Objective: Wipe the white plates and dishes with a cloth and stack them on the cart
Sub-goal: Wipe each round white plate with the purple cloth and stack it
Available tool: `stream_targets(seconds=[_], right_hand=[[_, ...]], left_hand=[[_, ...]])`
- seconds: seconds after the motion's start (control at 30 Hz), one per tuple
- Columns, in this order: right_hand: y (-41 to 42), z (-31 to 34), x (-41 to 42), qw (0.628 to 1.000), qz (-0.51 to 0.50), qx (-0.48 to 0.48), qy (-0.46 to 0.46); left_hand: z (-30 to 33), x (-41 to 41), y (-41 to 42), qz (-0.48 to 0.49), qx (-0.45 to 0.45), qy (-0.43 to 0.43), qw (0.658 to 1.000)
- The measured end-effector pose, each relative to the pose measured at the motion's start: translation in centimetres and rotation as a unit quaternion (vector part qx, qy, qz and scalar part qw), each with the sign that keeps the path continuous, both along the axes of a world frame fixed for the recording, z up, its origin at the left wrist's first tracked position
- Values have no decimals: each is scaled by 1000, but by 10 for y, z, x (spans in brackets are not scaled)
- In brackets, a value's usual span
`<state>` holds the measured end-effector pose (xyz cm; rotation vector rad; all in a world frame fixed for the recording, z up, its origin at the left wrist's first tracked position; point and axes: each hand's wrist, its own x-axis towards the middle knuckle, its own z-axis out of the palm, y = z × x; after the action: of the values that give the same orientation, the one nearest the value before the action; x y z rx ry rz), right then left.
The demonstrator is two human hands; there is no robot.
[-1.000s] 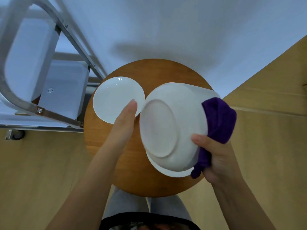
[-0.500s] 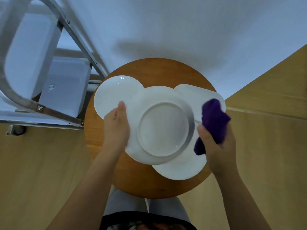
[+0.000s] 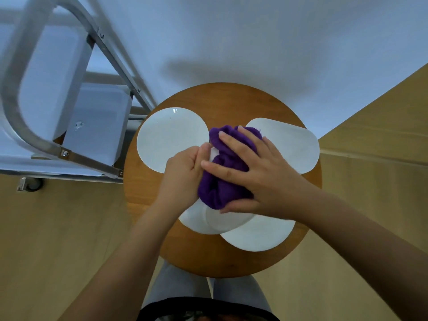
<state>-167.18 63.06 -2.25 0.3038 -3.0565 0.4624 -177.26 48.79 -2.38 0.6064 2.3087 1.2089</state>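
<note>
Right hand (image 3: pixel 261 179) pressing purple cloth (image 3: pixel 224 172) onto upturned plate (image 3: pixel 208 218) at table (image 3: pixel 231 98) centre, fingers spread flat over cloth. Left hand (image 3: pixel 185 174) gripping plate's left rim, fingers curled. Plate lying directly under both hands; left hand nearer cart (image 3: pixel 69 112), off table's left edge. Counting: four white dishes, one cloth.

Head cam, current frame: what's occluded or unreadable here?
- Held dish: mostly hidden by purple cloth and both hands; only its lower rim shows.
- Left hand: fingers curl at the dish's edge; the grip itself is hidden.
- Right hand: palm side hidden against the cloth.
- Plate below: partly covered by the dish.
- Cart: cut off by the left edge; contents unclear.
</note>
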Motion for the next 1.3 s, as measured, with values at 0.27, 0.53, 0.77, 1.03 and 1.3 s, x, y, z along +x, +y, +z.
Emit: stream_targets(seconds=[0.27,0.53,0.77,1.03,1.3], right_hand=[[39,0,-5,968,-87,-223,-76],[22,-16,22,733,-311,-605,18],[-38,-25,24,486,-447,-748,68],[11,51,23,652,-353,-668,-67],[-50,76,5,634,-485,-595,86]], left_hand=[[17,-5,-9,-44,-7,91,995],[33,-3,-14,192,125,-11,973],[40,32,-3,338,190,-197,900],[72,-25,-68,-25,197,-533,822],[74,-36,-72,64,257,-553,790]])
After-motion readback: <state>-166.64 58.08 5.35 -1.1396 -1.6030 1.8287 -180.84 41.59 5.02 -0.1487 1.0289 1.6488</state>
